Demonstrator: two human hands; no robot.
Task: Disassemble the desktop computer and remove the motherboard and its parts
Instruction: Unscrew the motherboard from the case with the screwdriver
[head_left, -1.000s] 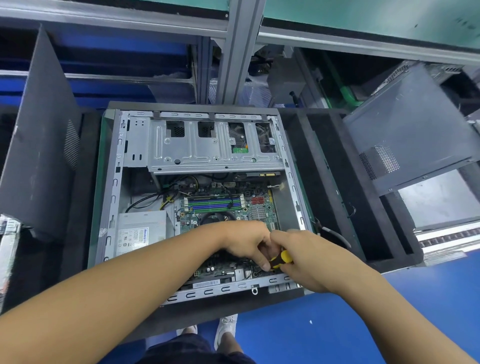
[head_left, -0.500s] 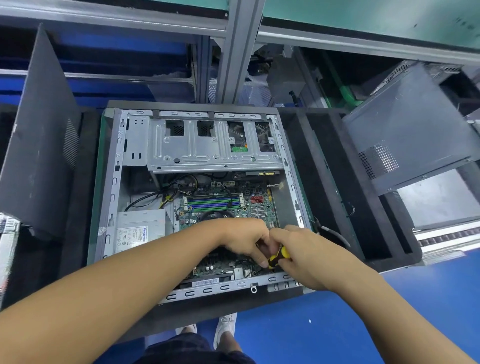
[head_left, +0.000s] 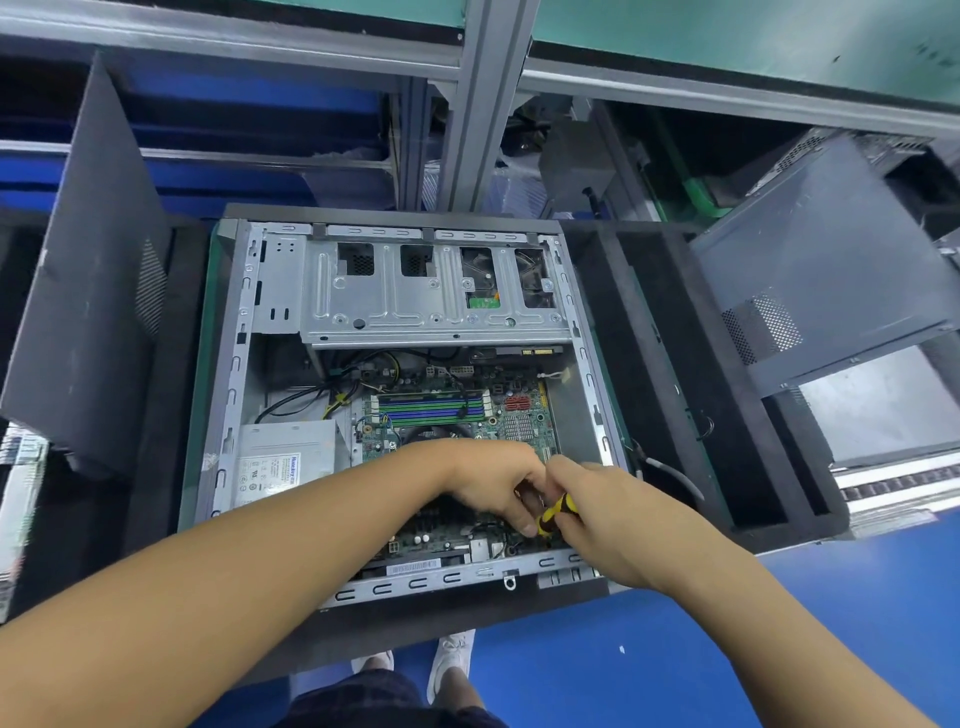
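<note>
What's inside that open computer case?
A green motherboard, a grey power supply at the left, and a drive cage at the far end. The left hand and the right hand, which grips a screwdriver, cover the board's near part; what lies beneath is hidden.

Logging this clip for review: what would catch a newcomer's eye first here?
The open computer case fills the middle, green motherboard exposed, silver drive cage at the far end. At its near right corner the right hand grips a yellow-and-black screwdriver, the left hand close against it.
</note>
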